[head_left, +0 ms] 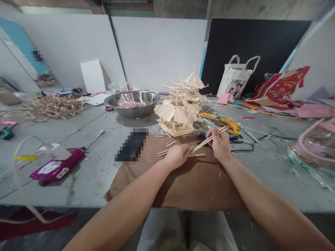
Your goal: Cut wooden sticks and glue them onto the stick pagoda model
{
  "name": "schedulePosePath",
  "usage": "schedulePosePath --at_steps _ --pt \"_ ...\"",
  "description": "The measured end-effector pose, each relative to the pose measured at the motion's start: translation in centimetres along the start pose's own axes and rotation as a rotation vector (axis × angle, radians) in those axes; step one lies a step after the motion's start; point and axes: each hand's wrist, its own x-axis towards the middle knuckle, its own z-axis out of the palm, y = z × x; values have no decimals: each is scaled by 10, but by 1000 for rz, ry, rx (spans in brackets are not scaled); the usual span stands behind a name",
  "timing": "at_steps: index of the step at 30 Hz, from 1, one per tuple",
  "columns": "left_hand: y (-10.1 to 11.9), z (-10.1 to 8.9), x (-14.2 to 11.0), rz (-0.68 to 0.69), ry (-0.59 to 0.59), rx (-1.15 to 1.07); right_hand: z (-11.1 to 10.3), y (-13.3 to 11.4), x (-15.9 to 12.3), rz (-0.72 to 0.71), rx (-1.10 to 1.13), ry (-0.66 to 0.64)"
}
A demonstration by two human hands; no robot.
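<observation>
Thin wooden sticks (206,141) slant up to the right between my two hands. My right hand (220,144) is closed around them, with their far ends poking out past the thumb. At their lower end, the fingers of my left hand (179,155) are closed on the sticks, low over the brown sheet (193,188). More loose sticks lie on the sheet beside my left hand, one short stick (171,143) just behind it. Straight ahead stands a pagoda-like model (178,111) built of the same pale sticks, with tiered roofs.
A metal bowl (132,104) sits behind to the left, near a heap of folded strips (53,107). A purple power strip (59,167) and blurred dark object (132,144) lie left. At right are a yellow glue gun (231,126), cables, a pink-handled basket (318,143) and bags.
</observation>
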Motion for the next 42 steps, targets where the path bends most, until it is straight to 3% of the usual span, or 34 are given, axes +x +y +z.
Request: schedulePosePath --at_steps 5,10,14,18,22,27,34,38,42 --pt "1 -1 -2 52 -44 60 0 2 3 114 80 -118" --pt "-2 -3 -1 -32 -72 2 -3 -1 5 151 22 -283" --pt "-7 -4 1 -88 -39 -124 -11 -4 8 147 -378 -563" --pt "-9 -5 3 -98 -33 -168 -16 0 8 -2 -832 -869" --pt "-8 -5 4 -93 -61 -159 -16 8 5 -101 -991 -996" --pt "-8 -4 2 -101 -27 -70 -14 6 4 -50 -898 -912" --pt "-7 -8 2 -21 43 -12 -5 -3 3 94 -327 -611" --pt "-4 -7 2 -28 -36 -180 1 -4 1 154 -112 -514" --pt "-2 -5 2 -19 -100 -449 2 -4 -1 239 54 -520"
